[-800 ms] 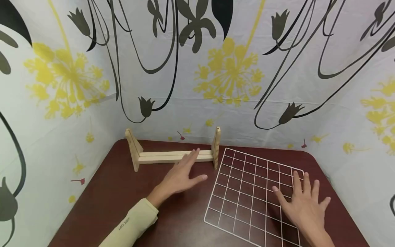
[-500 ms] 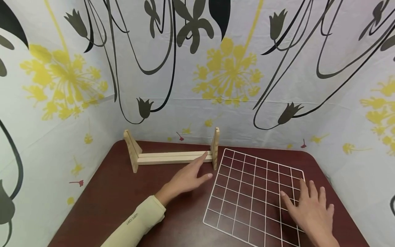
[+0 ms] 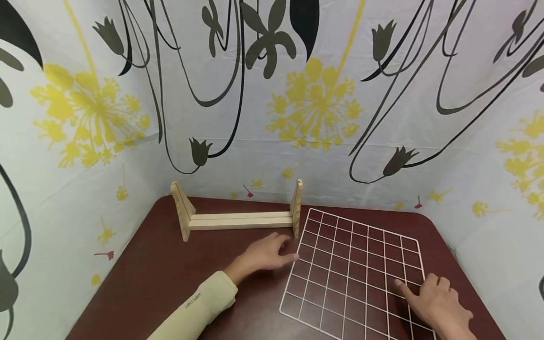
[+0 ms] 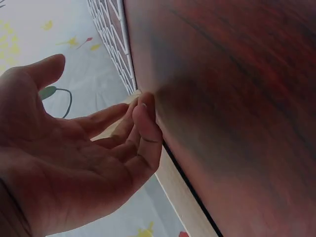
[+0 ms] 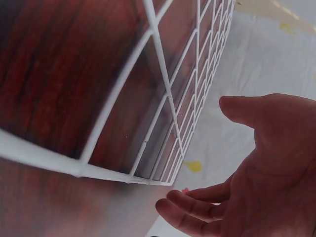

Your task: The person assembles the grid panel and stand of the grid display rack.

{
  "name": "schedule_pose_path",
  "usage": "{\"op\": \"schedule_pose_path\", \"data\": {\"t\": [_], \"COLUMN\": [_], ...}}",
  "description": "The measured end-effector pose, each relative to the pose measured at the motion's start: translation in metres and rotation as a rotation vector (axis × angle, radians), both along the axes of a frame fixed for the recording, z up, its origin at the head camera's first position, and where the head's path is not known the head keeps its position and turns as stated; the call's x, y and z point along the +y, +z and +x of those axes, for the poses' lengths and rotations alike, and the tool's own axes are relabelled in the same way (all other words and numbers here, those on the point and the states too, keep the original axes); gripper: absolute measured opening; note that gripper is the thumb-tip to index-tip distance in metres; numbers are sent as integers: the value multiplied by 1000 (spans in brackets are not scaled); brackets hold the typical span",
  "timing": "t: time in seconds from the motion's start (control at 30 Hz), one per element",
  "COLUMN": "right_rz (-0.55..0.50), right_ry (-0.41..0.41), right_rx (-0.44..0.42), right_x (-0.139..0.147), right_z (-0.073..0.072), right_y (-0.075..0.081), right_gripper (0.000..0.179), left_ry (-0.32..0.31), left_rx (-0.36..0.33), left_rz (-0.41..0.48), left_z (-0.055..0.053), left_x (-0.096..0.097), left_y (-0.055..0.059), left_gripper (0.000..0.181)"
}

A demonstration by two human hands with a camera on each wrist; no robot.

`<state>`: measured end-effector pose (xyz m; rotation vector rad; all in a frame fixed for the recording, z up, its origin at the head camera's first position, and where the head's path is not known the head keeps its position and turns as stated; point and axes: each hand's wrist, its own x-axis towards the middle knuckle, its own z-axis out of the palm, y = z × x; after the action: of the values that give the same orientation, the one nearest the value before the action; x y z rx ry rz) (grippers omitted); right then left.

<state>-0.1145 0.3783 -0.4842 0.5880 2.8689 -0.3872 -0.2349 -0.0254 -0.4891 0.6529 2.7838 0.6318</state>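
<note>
A white wire grid panel (image 3: 367, 266) lies on the dark red table in the head view. Beside its left edge is my left hand (image 3: 263, 254), fingers loosely bent and thumb tip close to the border wire. My right hand (image 3: 439, 302) hovers at the right edge, its thumb over the mesh and its bent fingers on the outer side. In the right wrist view, a gap separates the thumb and fingers of that hand (image 5: 276, 168) from the wires (image 5: 168, 89). Nothing shows inside the left palm (image 4: 89, 148) in the left wrist view.
A light wooden stand (image 3: 241, 220) with two upright ends and a crossbar stands at the back left, close to the grid's far left corner. Behind the table (image 3: 170, 283) hangs a white cloth (image 3: 255, 156) with grey and yellow flower prints, also along both sides.
My left hand has moved right and nearer, away from the stand toward the grid's left edge. My right hand has moved lower to the right edge. Fingers of both have bent from straight.
</note>
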Motion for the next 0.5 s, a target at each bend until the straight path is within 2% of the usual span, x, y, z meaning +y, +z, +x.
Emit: {"op": "schedule_pose_path", "data": {"t": [0.1, 0.23, 0.3, 0.4, 0.5], "right_rz": [-4, 8, 11, 15, 23], "right_ry": [-13, -18, -12, 8, 48], "right_rx": [-23, -44, -53, -62, -56], "right_x": [1, 4, 7, 12, 17], "right_z": [1, 0, -2, -6, -11], "right_y": [-5, -11, -13, -12, -10], "right_gripper": [118, 120, 118, 112, 90], "left_ry": [-38, -87, -90, -63, -32], "left_rx": [-25, -40, -53, -88, -121], "left_rz": [2, 16, 29, 53, 71], "left_z": [-2, -9, -13, -18, -21], "left_x": [4, 13, 18, 23, 25], "left_y": [-1, -2, -2, -2, 0], "left_gripper": [68, 59, 56, 53, 53]}}
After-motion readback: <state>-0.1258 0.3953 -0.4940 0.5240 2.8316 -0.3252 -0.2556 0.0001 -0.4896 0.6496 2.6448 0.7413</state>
